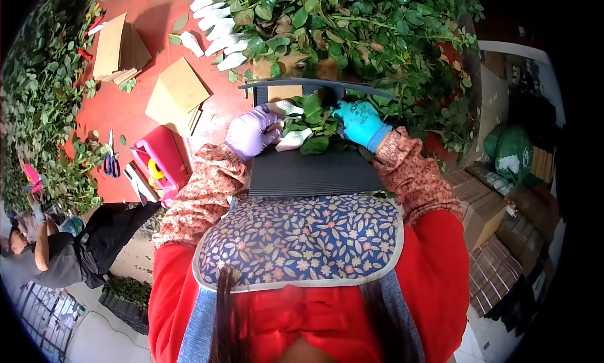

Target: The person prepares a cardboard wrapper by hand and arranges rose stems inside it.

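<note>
Two white, net-sleeved, bud-shaped heads (294,139) and a cluster of broad green leaves (311,114) lie on a black, ribbed sheet (308,174), between the left hand in a lavender glove (251,133) and the right hand in a turquoise glove (363,121). The left hand's fingers are bent inward beside the heads, the right hand's curled at the leaves' right side; whether either pinches a stem cannot be told. Risks, by inference: one head lies nearer than the other, so uneven pressure could bruise one; fingers dragging on the netting could loosen it; leaves spreading rightward could snag on the glove and tear. A bowed, narrow dark band (318,83) along the far side, possibly the sheet's raised edge, could spring back and knock the heads if it is under tension. Hidden or unclear: the leaves cover the stems and their joins to the heads; a dark patch left of the right fingertips cannot be identified; a flat tan cardboard piece (285,93) is partly covered. The far heap of leafy green stems (358,33) is cut off by the upper border, and the co-worker in dark clothing (63,259), far left, appears small and distorted.
</note>
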{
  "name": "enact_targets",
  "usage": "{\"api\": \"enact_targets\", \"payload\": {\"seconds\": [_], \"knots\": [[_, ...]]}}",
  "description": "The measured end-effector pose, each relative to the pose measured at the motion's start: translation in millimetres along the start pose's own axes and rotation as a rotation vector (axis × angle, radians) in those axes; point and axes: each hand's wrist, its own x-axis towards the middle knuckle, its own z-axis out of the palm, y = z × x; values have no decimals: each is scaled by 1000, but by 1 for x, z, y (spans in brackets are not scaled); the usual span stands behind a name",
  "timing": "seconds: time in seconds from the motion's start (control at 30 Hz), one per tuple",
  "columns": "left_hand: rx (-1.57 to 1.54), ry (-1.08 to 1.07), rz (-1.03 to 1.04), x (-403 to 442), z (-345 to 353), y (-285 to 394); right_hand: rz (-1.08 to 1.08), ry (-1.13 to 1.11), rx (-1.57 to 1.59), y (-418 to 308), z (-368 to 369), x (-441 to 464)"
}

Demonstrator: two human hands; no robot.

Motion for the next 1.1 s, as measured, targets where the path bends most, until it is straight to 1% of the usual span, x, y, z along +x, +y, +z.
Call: {"api": "enact_targets", "payload": {"seconds": [0.07, 0.1, 0.13, 0.2, 0.23, 0.27, 0.33, 0.37, 0.43, 0.47, 0.5, 0.53, 0.57, 0.6, 0.63, 0.67, 0.7, 0.73, 0.77, 0.8, 0.83, 0.9, 0.93, 0.97, 1.0, 1.03, 1.07, 1.1], "knots": [[153, 127, -24, 0, 1, 4, 40, -137, 14, 3, -4, 4], [128, 209, 48, 4, -7, 20, 14, -126, 3, 1, -9, 5], [120, 211, 41, 5, -5, 18, 10, -136, 1, 2, -7, 2], [80, 85, 166, 10, -1, 14, -34, -5, 58, 6, -12, -11], [99, 71, 169, 11, 1, 9, -33, 15, 84, 1, -26, -18], [97, 94, 161, 9, 4, 6, -20, 41, 185, -4, -44, -27], [-135, 0, -18, 8, 2, 11, 32, -13, 229, -2, -54, -30], [-57, 46, 64, 7, 13, -7, 22, -15, 211, -2, -53, -35], [44, 28, 75, 9, 7, -2, -61, 563, 140, 6, -40, -42], [85, 31, 92, 9, 3, 3, 15, 528, 83, 11, -29, -39], [149, 26, 74, 9, 4, 4, 73, 541, 50, 5, -28, -35], [101, 21, 77, 9, 7, -1, 137, 556, 25, -7, -28, -30], [77, 30, 113, 7, 9, -7, 174, 499, -100, -19, -30, -26], [56, 35, 148, 7, 10, -11, 196, 454, -49, -17, -12, -16], [-70, 75, 103, 6, 13, -8, 221, 411, 1, -18, 0, -5], [-61, 66, 103, 7, 12, -8, 165, 388, -117, -18, 9, -5], [-15, 0, 75, 9, 9, -9, 133, 339, 1, -30, -14, -13], [29, -63, 44, 9, 7, -9, 130, 343, 7, -30, -14, -18], [34, -62, 39, 10, 11, -17, 8, 411, -29, -25, -13, -25], [-172, -156, -75, 14, 20, -31, -116, 475, -69, -20, -13, -30], [-380, -243, -186, 21, 23, -34, -125, 475, -76, -14, -14, -32], [-43, 99, 213, 13, 17, -30, -194, 385, -60, 0, -16, -34], [-227, -2, -135, 13, 5, -5, -228, 338, -53, 1, -21, -35], [-131, 61, 22, 14, 7, -5, -119, 299, -8, -4, -24, -33], [-30, 128, 178, 15, 10, -5, -131, 300, -23, -5, -21, -26], [-496, 73, -386, 14, 3, 17, -82, 463, -16, -4, -15, -16], [-473, 146, -146, 12, 6, 14, -33, 623, -4, -4, -10, -8], [-442, 217, 93, 10, 9, 12, 36, 549, 35, -10, -19, -4]]}}
